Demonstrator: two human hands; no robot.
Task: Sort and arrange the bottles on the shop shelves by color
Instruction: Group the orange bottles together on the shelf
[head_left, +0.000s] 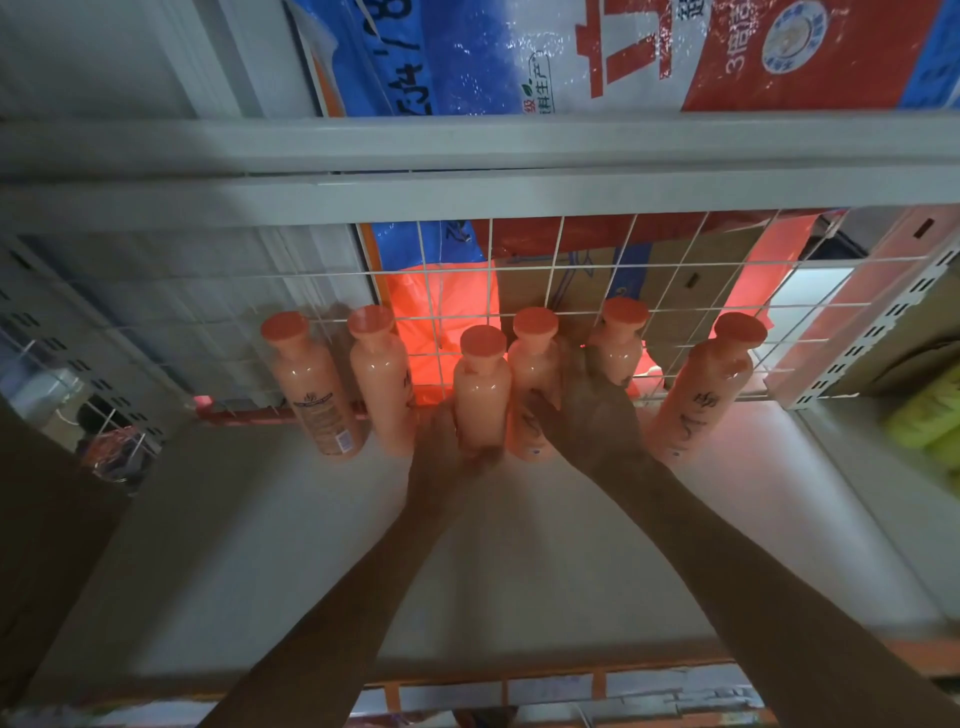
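The shelf (291, 519) is a pale, flat board filling the lower half of the frame, with an orange strip (467, 680) along its near edge at the bottom. A white wire grid (675, 291) closes the back of the shelf across the middle of the frame, and a grey shelf rail (467, 150) runs above it. Printed sacks (623, 52) in blue, white and red lie along the top. An orange-red plastic bag (447, 306) and a cardboard box (680, 275) show through the grid. A perforated upright (878, 327) stands at the right, with yellow-green packs (930, 415) at the right edge. The light is dim and the picture is soft.

Six peach bottles with orange caps stand upright near the grid, in the middle of the frame: the far-left bottle (306, 384), the second bottle (379, 379), the front bottle (480, 389), the fourth bottle (532, 358), the fifth bottle (623, 353) and the far-right bottle (711, 384).

Two bare forearms rise from the bottom of the frame. The left hand (447, 441) grips the front bottle low on its body, fingers curled round it. The right hand (592, 415) lies between the fourth and fifth bottles, touching or overlapping both. It is too dark to tell whether it holds either.
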